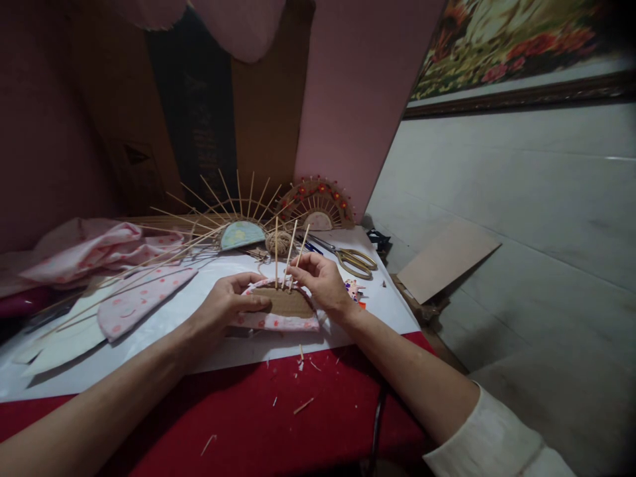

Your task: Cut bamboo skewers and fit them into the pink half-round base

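A half-round cardboard piece (285, 303) edged with pink dotted fabric stands tilted over the white sheet. My left hand (233, 301) grips its left side, thumb on the brown cardboard face. Three thin wooden sticks rise from its curved top edge. My right hand (318, 278) pinches the rightmost wooden stick (301, 245) near its lower part, close to the cardboard. The middle stick (289, 255) passes right beside those fingertips. Farther left, another stick (276, 252) stands nearly upright, touched by neither hand.
Behind lie a green half-round with fanned sticks (242, 234), a flower-trimmed fan (318, 220), twine (279, 243) and gold-handled scissors (356, 260). On the left are a dotted fabric half-round (142, 301) and crumpled fabric (106, 250). Scraps litter the red cloth (238, 411).
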Demonstrator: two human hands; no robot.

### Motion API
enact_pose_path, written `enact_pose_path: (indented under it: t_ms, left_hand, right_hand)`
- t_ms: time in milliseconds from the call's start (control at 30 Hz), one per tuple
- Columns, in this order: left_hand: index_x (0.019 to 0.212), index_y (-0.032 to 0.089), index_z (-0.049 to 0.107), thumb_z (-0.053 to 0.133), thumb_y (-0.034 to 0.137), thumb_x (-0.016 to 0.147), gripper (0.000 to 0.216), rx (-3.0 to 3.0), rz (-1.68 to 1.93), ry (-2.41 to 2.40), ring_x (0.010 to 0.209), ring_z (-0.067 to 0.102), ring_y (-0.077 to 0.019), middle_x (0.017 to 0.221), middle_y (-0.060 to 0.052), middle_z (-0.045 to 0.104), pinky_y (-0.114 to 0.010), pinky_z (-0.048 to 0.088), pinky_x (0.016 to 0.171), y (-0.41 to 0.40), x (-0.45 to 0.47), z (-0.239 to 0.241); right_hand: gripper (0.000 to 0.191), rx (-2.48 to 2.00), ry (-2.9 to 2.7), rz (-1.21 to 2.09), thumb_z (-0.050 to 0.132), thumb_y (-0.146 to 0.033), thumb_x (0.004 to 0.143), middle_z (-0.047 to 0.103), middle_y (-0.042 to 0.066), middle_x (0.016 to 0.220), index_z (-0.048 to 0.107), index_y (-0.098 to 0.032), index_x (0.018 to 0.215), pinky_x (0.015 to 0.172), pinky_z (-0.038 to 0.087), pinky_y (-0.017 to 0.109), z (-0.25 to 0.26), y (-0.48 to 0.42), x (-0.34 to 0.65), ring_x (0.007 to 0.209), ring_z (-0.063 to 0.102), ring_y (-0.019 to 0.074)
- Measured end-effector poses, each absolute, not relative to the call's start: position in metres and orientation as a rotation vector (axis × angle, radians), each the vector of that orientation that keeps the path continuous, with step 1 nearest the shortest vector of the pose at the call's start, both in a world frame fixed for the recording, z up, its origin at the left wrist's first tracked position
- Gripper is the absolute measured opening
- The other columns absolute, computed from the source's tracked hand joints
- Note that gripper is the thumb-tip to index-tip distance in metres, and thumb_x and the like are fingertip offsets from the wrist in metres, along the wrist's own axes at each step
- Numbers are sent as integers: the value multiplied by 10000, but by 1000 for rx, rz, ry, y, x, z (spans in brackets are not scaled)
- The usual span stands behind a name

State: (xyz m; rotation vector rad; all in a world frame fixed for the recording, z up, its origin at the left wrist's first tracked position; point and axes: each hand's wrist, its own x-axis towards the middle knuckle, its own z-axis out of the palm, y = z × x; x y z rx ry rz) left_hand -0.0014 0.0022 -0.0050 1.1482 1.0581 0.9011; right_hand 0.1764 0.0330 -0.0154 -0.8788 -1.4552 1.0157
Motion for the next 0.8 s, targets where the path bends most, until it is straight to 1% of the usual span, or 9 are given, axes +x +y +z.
enact_pose_path:
  t_ms: [133,433,633,800]
  left_hand:
    - [825,182,573,735,192,568,304,1141,922,1033,436,529,-86,633,21,615,-177,361,387,3,-1,-7]
    - [828,178,585,743,204,557,315,1168,910,1047,427,520,-93,625,11,624,-177,325,374,4,-2,-6]
    - [830,178,587,745,199,553,320,1145,902,1038,446,533,-96,627,16,622,-191,368,405,3,-2,-5]
    - [839,173,578,748,220,550,339,1156,906,1038,446,540,-105,658,2,627,-186,352,383,3,-2,-7]
  right_hand:
    - [165,-896,-1463,1012,677,-285,694,551,-23,654,566,-168,726,533,406,247,-15,33,177,584,500,101]
    - [169,-898,-1470,997,678,-292,687,548,-22,646,563,-173,720,534,404,243,-15,33,176,580,493,100]
    - [173,-897,-1468,1012,672,-296,685,546,-16,659,561,-170,729,537,413,251,-16,34,176,587,499,105]
    - [161,-905,-1463,1019,670,-284,690,549,-13,659,564,-171,736,533,410,252,-15,33,177,591,500,107]
